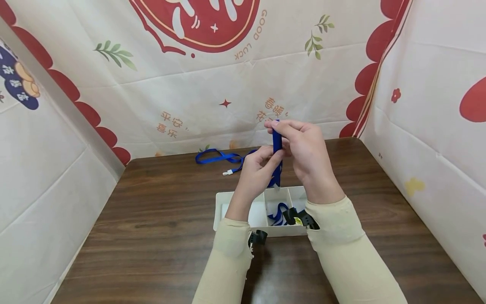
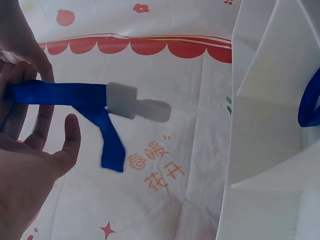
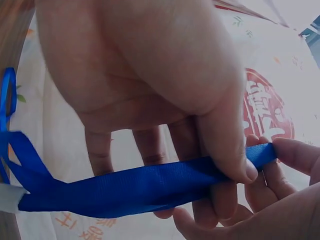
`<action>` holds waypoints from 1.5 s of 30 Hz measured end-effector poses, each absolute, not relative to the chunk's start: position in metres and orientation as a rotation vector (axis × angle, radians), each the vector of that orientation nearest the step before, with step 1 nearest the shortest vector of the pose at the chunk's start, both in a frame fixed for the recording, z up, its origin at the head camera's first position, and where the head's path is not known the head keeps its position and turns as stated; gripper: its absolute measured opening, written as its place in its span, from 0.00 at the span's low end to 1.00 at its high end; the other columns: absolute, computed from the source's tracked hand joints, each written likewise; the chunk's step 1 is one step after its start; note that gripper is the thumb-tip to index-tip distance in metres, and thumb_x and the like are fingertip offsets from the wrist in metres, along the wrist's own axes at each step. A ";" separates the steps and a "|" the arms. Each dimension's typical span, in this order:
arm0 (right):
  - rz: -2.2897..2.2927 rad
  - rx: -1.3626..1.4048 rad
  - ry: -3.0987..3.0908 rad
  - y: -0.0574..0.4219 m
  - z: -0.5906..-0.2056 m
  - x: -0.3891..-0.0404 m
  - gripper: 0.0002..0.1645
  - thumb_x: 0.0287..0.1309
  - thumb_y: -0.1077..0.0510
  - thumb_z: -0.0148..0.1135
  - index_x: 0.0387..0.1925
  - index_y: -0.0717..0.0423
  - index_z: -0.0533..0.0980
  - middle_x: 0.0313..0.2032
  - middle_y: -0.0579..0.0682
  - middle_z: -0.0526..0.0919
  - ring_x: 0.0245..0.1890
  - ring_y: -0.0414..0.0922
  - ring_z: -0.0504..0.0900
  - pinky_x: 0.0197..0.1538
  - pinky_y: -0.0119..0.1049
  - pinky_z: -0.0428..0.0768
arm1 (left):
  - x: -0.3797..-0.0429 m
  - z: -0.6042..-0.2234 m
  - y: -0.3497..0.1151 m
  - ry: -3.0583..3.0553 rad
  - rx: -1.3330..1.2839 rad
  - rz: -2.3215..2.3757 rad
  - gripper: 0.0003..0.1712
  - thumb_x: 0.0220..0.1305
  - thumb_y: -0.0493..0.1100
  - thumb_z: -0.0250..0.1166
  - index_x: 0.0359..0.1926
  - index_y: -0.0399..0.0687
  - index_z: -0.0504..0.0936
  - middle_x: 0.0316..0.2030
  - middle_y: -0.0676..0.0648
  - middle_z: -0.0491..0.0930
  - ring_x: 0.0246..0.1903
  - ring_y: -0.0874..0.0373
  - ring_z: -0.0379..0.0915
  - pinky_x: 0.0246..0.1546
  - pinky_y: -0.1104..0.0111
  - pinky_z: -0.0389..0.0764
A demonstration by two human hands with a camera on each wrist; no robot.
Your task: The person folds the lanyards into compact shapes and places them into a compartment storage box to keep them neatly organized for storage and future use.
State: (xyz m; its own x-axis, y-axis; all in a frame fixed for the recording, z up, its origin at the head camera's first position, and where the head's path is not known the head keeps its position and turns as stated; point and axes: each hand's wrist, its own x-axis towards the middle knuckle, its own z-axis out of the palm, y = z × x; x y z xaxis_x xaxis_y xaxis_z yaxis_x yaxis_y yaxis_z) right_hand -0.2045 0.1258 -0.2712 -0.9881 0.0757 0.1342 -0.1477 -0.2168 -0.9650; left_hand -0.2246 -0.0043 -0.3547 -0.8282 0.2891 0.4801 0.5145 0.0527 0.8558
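A blue lanyard (image 1: pixel 277 139) with a white plastic clip (image 2: pixel 138 102) hangs upright between both hands, clip end down. My right hand (image 1: pixel 309 156) pinches its top end between thumb and fingers. Lower on the strap, my left hand (image 1: pixel 259 169) pinches it under the thumb (image 3: pixel 235 145). A short loose tail (image 2: pixel 113 145) branches off near the clip. The strap appears flat and folded in layers in the right wrist view. Below the hands stands a white divided tray (image 1: pixel 243 231), with another blue lanyard (image 1: pixel 280 214) in its middle compartment.
Another blue lanyard (image 1: pixel 220 158) with a white clip (image 1: pixel 228 172) lies on the wooden table (image 1: pixel 159 219) behind the tray; part is hidden by my left hand. A printed cloth (image 1: pixel 212 84) rises at the table's back edge and along both sides.
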 end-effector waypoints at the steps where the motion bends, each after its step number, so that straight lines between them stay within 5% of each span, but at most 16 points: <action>1: 2.343 0.094 -1.863 0.126 -0.271 -0.205 0.10 0.71 0.56 0.69 0.42 0.56 0.92 0.43 0.44 0.92 0.57 0.50 0.80 0.38 0.35 0.82 | -0.225 -0.355 -0.004 -2.137 -0.829 -1.875 0.15 0.81 0.44 0.61 0.52 0.39 0.89 0.49 0.40 0.88 0.43 0.62 0.77 0.45 0.72 0.78; 9: 2.371 0.126 -1.811 0.124 -0.272 -0.205 0.09 0.71 0.58 0.68 0.39 0.56 0.92 0.41 0.44 0.93 0.56 0.49 0.81 0.45 0.36 0.85 | -0.226 -0.360 -0.005 -2.142 -0.818 -1.897 0.15 0.81 0.44 0.61 0.51 0.38 0.89 0.50 0.38 0.89 0.50 0.63 0.79 0.53 0.71 0.81; 16: 2.159 0.110 -2.099 0.131 -0.273 -0.199 0.23 0.78 0.46 0.61 0.58 0.57 0.86 0.59 0.50 0.88 0.67 0.48 0.77 0.67 0.51 0.78 | -0.224 -0.359 -0.008 -2.080 -0.822 -1.963 0.16 0.81 0.43 0.61 0.49 0.34 0.89 0.42 0.36 0.86 0.38 0.62 0.75 0.41 0.70 0.75; 21: 1.917 0.090 -2.269 0.142 -0.296 -0.193 0.28 0.80 0.39 0.54 0.62 0.53 0.84 0.67 0.51 0.83 0.72 0.49 0.75 0.77 0.62 0.68 | -0.220 -0.351 -0.013 -1.993 -0.771 -2.087 0.20 0.82 0.48 0.59 0.50 0.36 0.89 0.51 0.38 0.89 0.53 0.59 0.83 0.57 0.62 0.82; 26: 1.716 0.292 -2.460 0.155 -0.335 -0.193 0.18 0.78 0.53 0.62 0.59 0.56 0.84 0.59 0.56 0.88 0.62 0.51 0.85 0.70 0.46 0.81 | -0.217 -0.342 -0.018 -1.796 -0.760 -2.228 0.24 0.83 0.47 0.57 0.51 0.26 0.86 0.48 0.46 0.91 0.56 0.54 0.85 0.61 0.60 0.84; 29: 1.655 0.499 -2.494 0.159 -0.353 -0.193 0.14 0.74 0.60 0.65 0.57 0.57 0.84 0.55 0.56 0.89 0.57 0.52 0.88 0.63 0.46 0.86 | -0.216 -0.339 -0.021 -1.708 -0.738 -2.285 0.25 0.83 0.47 0.57 0.51 0.23 0.84 0.44 0.55 0.91 0.52 0.55 0.85 0.57 0.64 0.85; 33: 1.645 0.711 -2.454 0.157 -0.364 -0.191 0.15 0.70 0.63 0.69 0.56 0.55 0.85 0.57 0.53 0.88 0.59 0.51 0.87 0.65 0.54 0.84 | -0.215 -0.336 -0.022 -1.663 -0.693 -2.322 0.26 0.80 0.53 0.60 0.48 0.32 0.89 0.44 0.53 0.91 0.50 0.54 0.85 0.56 0.64 0.85; 39: 1.569 0.836 -2.401 0.154 -0.369 -0.188 0.19 0.67 0.69 0.69 0.57 0.57 0.85 0.62 0.55 0.85 0.60 0.53 0.87 0.63 0.57 0.85 | -0.212 -0.332 -0.020 -1.589 -0.700 -2.370 0.20 0.70 0.65 0.63 0.40 0.61 0.93 0.43 0.55 0.88 0.45 0.57 0.80 0.49 0.69 0.77; 45: 1.438 0.955 -2.349 0.150 -0.372 -0.189 0.22 0.63 0.73 0.69 0.58 0.60 0.84 0.64 0.58 0.83 0.61 0.56 0.85 0.61 0.57 0.86 | -0.210 -0.325 -0.018 -1.430 -0.751 -2.488 0.18 0.68 0.65 0.65 0.39 0.64 0.93 0.42 0.56 0.87 0.47 0.58 0.81 0.56 0.67 0.78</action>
